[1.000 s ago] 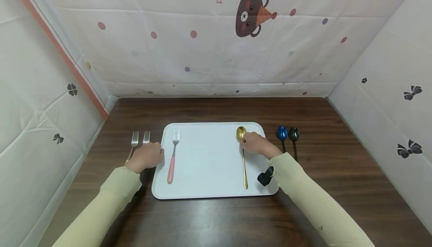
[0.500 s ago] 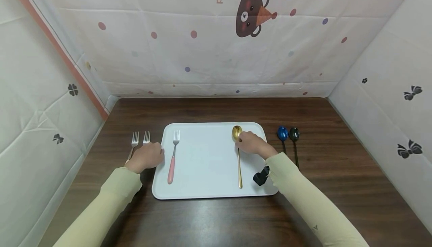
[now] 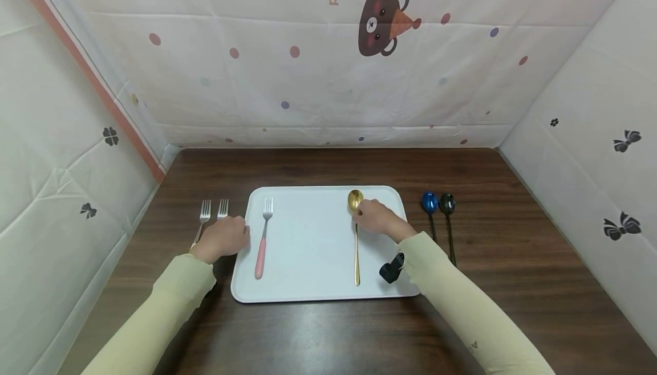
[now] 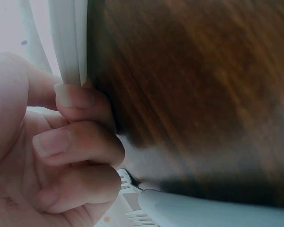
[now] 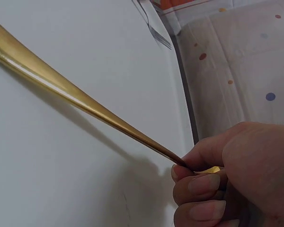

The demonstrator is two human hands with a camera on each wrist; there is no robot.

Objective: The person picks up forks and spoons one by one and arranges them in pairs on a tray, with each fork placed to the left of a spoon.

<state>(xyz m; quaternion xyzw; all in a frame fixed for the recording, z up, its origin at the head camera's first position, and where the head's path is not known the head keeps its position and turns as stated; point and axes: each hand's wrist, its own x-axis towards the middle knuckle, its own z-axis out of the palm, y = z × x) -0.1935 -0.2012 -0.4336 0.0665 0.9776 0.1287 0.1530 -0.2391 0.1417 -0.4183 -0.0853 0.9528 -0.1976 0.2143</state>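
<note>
My right hand (image 3: 377, 217) pinches a gold spoon (image 3: 356, 255) by its neck, just below the bowl, over the right part of a white tray (image 3: 308, 244). In the right wrist view the spoon's handle (image 5: 85, 101) casts a shadow on the tray. At the tray's left edge my left hand (image 3: 223, 238) grips the rim; the left wrist view shows thumb and curled fingers pinching the tray's edge (image 4: 71, 42). A fork with a pink handle (image 3: 260, 258) lies on the tray's left side.
Left of the tray lie two forks, one further out (image 3: 205, 212) and one partly hidden (image 3: 223, 208) by my left hand. On the right, a blue spoon (image 3: 430, 203) and a dark spoon (image 3: 448, 204) lie on the brown table (image 3: 328, 167). Printed cloth (image 3: 231, 90) encloses the table.
My right hand has slid the gold spoon leftward over the tray, from near its right side toward the middle. My left hand, the tray and the forks stay where they were.
</note>
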